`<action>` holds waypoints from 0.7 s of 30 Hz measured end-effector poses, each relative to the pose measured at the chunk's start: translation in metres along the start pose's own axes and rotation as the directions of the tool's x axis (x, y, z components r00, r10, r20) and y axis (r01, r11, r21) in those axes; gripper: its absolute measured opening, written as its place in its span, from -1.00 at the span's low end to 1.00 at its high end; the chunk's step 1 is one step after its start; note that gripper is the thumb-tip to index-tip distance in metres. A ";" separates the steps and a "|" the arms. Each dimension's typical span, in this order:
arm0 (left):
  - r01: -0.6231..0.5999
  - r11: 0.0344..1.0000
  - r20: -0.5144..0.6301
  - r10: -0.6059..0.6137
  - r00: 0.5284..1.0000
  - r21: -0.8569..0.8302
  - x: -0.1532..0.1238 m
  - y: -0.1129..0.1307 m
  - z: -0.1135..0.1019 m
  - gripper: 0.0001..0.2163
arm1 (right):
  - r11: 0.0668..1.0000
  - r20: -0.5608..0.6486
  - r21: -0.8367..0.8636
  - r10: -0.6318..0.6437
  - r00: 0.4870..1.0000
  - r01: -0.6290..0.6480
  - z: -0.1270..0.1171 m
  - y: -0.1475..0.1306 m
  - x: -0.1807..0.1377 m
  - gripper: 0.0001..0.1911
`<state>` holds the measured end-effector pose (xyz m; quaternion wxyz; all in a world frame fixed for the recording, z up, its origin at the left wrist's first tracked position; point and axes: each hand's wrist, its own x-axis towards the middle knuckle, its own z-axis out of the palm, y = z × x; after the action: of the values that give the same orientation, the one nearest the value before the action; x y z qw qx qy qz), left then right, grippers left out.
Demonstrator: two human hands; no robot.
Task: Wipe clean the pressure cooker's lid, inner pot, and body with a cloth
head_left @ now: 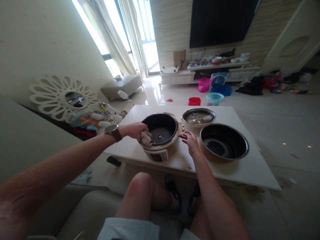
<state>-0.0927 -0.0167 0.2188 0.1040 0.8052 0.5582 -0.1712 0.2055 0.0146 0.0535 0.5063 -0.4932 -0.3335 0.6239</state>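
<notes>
A beige rice cooker body (160,151) stands open on the white low table (250,166), showing its dark inside with the heating plate. My left hand (135,129), with a watch on the wrist, is closed on a crumpled grey cloth (146,138) at the cooker's left rim. My right hand (191,141) touches the cooker's right side near its handle, fingers partly curled. The dark inner pot (223,143) sits on the table just right of my right hand. A glass lid (198,117) lies behind it.
My knees are under the table's near edge. Coloured plastic baskets (214,98) and a red box (194,101) sit on the tiled floor beyond the table. A TV cabinet (217,68) lines the far wall. Clutter and a flower-shaped mirror (62,98) stand at the left.
</notes>
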 end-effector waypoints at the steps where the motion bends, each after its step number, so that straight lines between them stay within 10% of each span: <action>1: -0.039 0.998 0.028 0.040 0.999 -0.040 0.002 0.002 0.004 -0.55 | 1.000 0.001 0.000 -0.002 1.000 0.002 0.000 0.000 0.000 -0.75; 11: -0.137 0.695 -0.030 0.164 0.986 -0.706 0.026 0.033 0.025 -0.46 | 1.000 -0.015 -0.019 -0.007 1.000 0.007 0.000 0.000 0.002 -0.76; 16: -0.128 0.986 0.033 0.132 0.991 -0.103 0.029 0.013 0.020 -0.51 | 0.999 0.006 -0.041 -0.007 1.000 0.007 -0.001 0.000 -0.001 -0.78; 21: -0.081 0.959 -0.227 0.145 0.963 0.270 0.034 0.001 0.023 -0.69 | 0.999 0.015 -0.038 -0.009 1.000 0.010 -0.002 -0.001 -0.003 -0.80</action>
<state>-0.0847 0.0039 0.1843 -0.0616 0.8574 0.4926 -0.1358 0.2077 0.0118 0.0547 0.4973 -0.4967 -0.3513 0.6185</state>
